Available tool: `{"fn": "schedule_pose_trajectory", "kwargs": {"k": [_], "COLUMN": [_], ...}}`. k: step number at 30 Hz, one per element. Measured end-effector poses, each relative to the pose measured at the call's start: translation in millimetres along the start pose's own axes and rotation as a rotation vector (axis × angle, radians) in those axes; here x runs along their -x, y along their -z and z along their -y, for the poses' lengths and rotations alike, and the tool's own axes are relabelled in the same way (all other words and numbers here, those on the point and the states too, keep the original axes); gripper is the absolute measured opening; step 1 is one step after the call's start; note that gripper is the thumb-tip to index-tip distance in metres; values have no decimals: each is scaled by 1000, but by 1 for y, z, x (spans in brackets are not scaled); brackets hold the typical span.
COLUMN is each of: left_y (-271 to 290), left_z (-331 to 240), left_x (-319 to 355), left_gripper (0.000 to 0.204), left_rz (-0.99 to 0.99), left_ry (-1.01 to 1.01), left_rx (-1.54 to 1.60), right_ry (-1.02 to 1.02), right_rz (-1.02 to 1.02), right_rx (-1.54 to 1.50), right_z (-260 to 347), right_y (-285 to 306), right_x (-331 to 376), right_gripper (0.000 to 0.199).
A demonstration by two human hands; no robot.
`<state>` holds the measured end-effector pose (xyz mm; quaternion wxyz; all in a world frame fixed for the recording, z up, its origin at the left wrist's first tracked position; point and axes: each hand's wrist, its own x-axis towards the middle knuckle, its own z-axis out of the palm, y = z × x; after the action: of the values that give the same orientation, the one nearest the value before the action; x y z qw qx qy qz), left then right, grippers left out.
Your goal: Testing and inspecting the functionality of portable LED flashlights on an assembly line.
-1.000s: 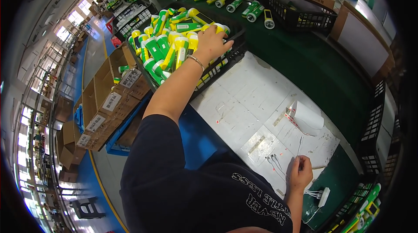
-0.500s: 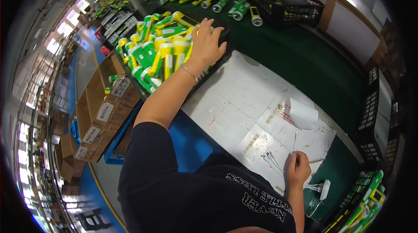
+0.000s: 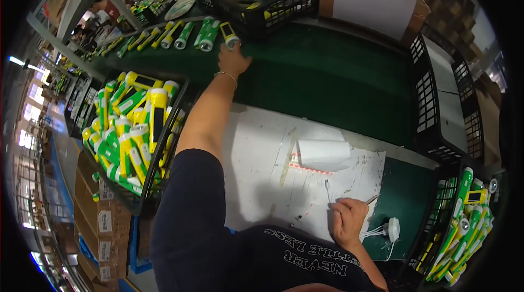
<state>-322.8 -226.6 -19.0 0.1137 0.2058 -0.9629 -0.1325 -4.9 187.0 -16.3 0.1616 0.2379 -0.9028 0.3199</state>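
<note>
While reaching to twelve o'clock, left hand (image 3: 233,60) closes on a green-yellow flashlight (image 3: 230,36) lying on the surface (image 3: 327,73); right hand (image 3: 347,221) pinches a thin tool (image 3: 373,200), steadying paper (image 3: 273,172).

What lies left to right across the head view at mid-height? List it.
Black plastic crate of green-and-yellow flashlights → person's outstretched left forearm → white paper sheet on the table → white paper roll → black mesh crate wall.

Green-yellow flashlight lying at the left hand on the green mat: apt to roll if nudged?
Likely yes: the flashlight lies on its side with a round body. The green mat probably damps rolling. It looks like light, stiff plastic; the left hand reaches it alone.
</note>
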Motion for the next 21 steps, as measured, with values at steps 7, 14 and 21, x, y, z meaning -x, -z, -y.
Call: {"fn": "schedule_pose_trajectory", "kwargs": {"k": [7,14,21], "left_y": [-24,53,86], "left_z": [28,5,-45], "left_x": [-62,39,186], "left_gripper": [68,63,41], "left_rz": [-13,-475,485], "left_ry": [-15,-331,298], "left_rx": [51,422,2211], "right_ry": [-60,-65,-2], "right_rz": [43,22,-49], "right_rx": [-71,-116,-139], "right_z": [-12,-4,-1], "right_y": [-6,-3,-6], "right_x": [-3,-3,8], "right_gripper": [15,12,10]}}
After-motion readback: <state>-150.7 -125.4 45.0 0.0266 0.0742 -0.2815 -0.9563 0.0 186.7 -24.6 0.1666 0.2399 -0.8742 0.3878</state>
